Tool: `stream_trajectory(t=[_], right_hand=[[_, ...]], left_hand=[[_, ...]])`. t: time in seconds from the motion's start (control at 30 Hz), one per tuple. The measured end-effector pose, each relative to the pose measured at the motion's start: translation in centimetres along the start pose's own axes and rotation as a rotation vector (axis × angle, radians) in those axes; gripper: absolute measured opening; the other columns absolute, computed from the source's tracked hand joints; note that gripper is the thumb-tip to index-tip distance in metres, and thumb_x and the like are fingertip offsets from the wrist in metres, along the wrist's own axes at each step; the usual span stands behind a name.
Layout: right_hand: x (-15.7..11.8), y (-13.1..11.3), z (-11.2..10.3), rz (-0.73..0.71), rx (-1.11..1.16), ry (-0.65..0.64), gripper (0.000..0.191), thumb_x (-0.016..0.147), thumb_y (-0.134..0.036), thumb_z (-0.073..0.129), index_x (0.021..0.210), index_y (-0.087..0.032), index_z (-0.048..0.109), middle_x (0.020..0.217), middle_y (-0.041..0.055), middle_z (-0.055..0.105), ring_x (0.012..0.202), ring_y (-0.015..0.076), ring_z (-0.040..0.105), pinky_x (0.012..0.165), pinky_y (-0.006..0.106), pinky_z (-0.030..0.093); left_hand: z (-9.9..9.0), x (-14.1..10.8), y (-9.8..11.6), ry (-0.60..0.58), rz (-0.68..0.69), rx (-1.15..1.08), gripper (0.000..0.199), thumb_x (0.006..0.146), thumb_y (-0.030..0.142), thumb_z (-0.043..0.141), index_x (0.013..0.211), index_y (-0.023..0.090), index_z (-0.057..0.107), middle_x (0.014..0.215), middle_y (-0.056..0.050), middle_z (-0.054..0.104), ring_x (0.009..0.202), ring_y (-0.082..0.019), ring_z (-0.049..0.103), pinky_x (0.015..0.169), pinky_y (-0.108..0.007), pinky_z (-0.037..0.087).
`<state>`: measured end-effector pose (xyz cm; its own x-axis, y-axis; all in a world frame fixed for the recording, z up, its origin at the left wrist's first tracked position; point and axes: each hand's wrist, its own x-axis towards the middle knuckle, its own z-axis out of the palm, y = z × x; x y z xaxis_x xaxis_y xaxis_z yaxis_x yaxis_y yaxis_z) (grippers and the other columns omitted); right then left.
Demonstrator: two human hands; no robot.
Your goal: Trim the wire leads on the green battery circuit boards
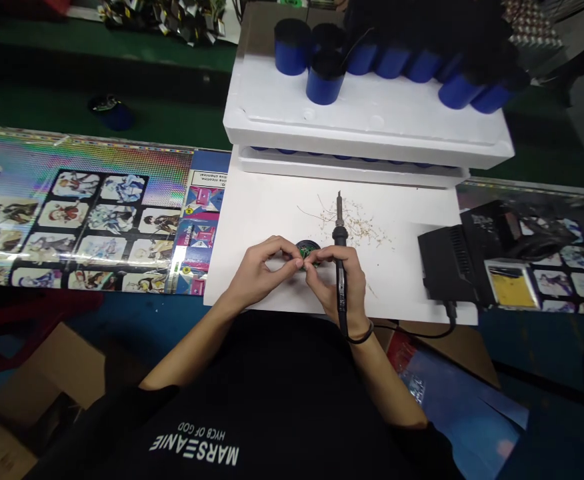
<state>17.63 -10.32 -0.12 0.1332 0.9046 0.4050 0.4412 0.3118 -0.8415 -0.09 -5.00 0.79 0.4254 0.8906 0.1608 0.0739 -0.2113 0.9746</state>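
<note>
"What's the biggest thing on the desk?"

"A stack of two white foam trays (367, 127), with blue cylinders with black tops (292, 47) standing on the upper one. At least eight show; a dark blur hides the far ones."

"And around it?"

"Two shiny printed sheets (82, 213) flank one white paper sheet (332, 227). One black soldering station (452, 257) sits at the right."

"The hands?"

"The left hand (259, 267) has its fingers (292, 250) curled and pinched on a small round black piece with a green circuit board (307, 252), held over the white paper sheet. The right hand (339, 287) grips one black soldering iron (340, 233), tip pointing away, its fingers (322, 257) pressed against that piece."

"Anything smaller?"

"One scatter of pale wire clippings (355, 223), just beside the iron's tip."
</note>
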Motion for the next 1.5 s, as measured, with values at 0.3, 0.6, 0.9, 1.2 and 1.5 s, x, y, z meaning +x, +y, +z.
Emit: stream_trajectory(t=[0.3,0.6,0.9,1.2,1.5], right_hand=[[0.5,-0.1,-3.9,0.011,-0.011,0.027,0.010,0.103,-0.028,0.064,0.112,-0.027,0.067,0.088,0.0018,0.076,0.077,0.0203,0.074,0.074,0.039,0.063],[1.2,0.4,-7.4,0.139,0.162,0.109,0.029,0.096,-0.048,0.072,0.118,-0.028,0.070,0.080,0.0011,0.072,0.054,0.0168,0.064,0.043,0.029,0.048],[0.0,-0.5,-9.0,0.158,-0.065,0.128,0.011,0.089,-0.034,0.081,0.096,-0.025,0.082,0.065,-0.0001,0.073,0.047,0.0179,0.066,0.040,0.031,0.049],[1.0,-0.5,-8.7,0.022,-0.064,-0.101,0.012,0.083,-0.025,0.077,0.095,-0.024,0.077,0.074,0.0007,0.076,0.055,0.0172,0.068,0.047,0.028,0.054],[1.3,-0.7,-8.2,0.019,-0.046,-0.138,0.015,0.081,-0.019,0.076,0.095,-0.023,0.077,0.075,-0.0013,0.075,0.056,0.0128,0.067,0.051,0.022,0.053]], left_hand=[[-1.3,1.1,-0.6,-0.110,0.207,0.310,0.007,0.098,0.023,0.065,0.093,0.022,0.069,0.103,-0.008,0.076,0.103,-0.024,0.068,0.093,-0.040,0.052],[-1.3,2.0,-0.5,-0.284,0.236,0.435,0.009,0.096,0.017,0.058,0.095,0.024,0.064,0.100,-0.005,0.075,0.095,-0.024,0.062,0.088,-0.039,0.050],[-1.0,2.1,-0.4,-0.261,0.236,0.460,0.009,0.095,0.015,0.056,0.091,0.022,0.060,0.100,-0.006,0.075,0.093,-0.023,0.062,0.087,-0.039,0.049],[-1.1,2.1,-0.2,-0.259,0.235,0.441,0.010,0.095,0.012,0.056,0.090,0.020,0.060,0.100,-0.006,0.075,0.093,-0.021,0.062,0.087,-0.038,0.049],[-1.1,2.2,-0.3,-0.254,0.254,0.437,0.010,0.095,0.011,0.057,0.091,0.020,0.060,0.098,-0.006,0.074,0.092,-0.021,0.062,0.086,-0.037,0.049]])
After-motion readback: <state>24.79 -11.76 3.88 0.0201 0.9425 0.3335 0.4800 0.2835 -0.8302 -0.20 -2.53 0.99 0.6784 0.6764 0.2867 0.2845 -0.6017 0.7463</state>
